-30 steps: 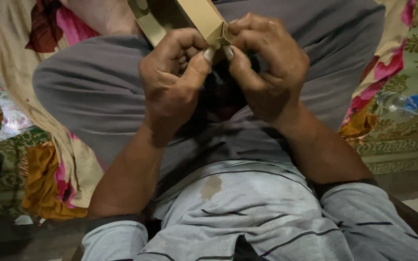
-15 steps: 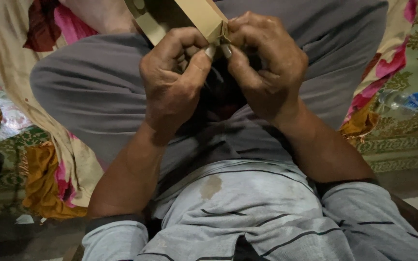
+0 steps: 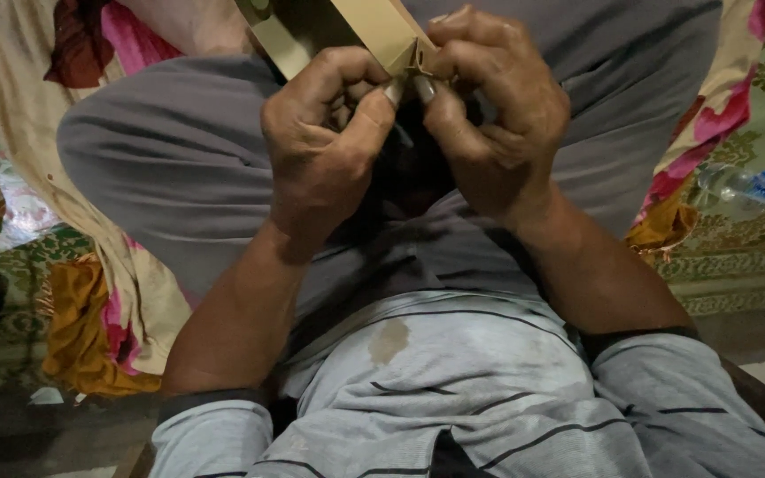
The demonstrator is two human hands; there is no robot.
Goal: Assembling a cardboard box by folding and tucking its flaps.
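- Cloth (image 3: 90,327), patterned and bunched, lies at the far left.
- Left hand (image 3: 325,155): fingers clenched, pinching the corner of a tan cardboard box (image 3: 374,31) held above the lap.
- Right hand (image 3: 493,119): fingers grasping the same corner; that fold looks unfinished.
- Plastic bottle (image 3: 741,188) lies far right.

We see a folded piece of tan cardboard (image 3: 382,31), flat-sided and stiff, tilted so that its near corner points down toward the grey trousers (image 3: 179,168). A paler strip runs along its left side. Its upper part leaves the view, and the corner looks creased into small flaps.
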